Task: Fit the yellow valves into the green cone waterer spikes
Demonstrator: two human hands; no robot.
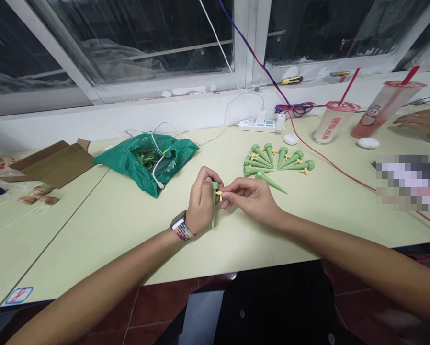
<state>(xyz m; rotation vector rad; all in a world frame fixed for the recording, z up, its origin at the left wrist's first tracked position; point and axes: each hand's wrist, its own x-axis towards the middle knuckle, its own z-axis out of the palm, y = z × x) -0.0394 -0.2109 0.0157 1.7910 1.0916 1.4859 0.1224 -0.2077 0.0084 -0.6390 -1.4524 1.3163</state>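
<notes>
L hand [201, 201] closed around green plastic spike [214, 206], fingers wrapped on upper part, narrow end pointing down twd the near table edge. Can't tell if tip touches table. R hand [251, 199] right beside it, thumb + index pinching small yellow fitting [220, 195], other fingers loosely curled. Fitting sits against upper side of spike; exact seating hidden by fingers. Both hands over pale green table [93, 239], fingertips almost meeting. Smartwatch [178, 221] on L wrist, w/ multicolour woven band.

Just past R hand: loose spike [271, 182] lying on table. Beyond it, group of green spikes [272, 163] fanned out, some w/ yellow fittings. Green plastic bag [146, 160] to the left, holding green parts, white cable [157, 165] lying across it. Further left, flattened cardboard box [53, 163].

Back of table: white power strip [261, 125] w/ plugs in, red cable [330, 158] running across table to the right. Two plastic cups w/ red straws, one upright [336, 122], one tilted [387, 108]. Two white oval objects [290, 139] [367, 143], type unclear. Far right, another person's hand [418, 123] resting on table, apart from the work. Pixelated patch [411, 182] hides whatever is there. Yellow-handled screwdriver [291, 80] on window sill [208, 86].
</notes>
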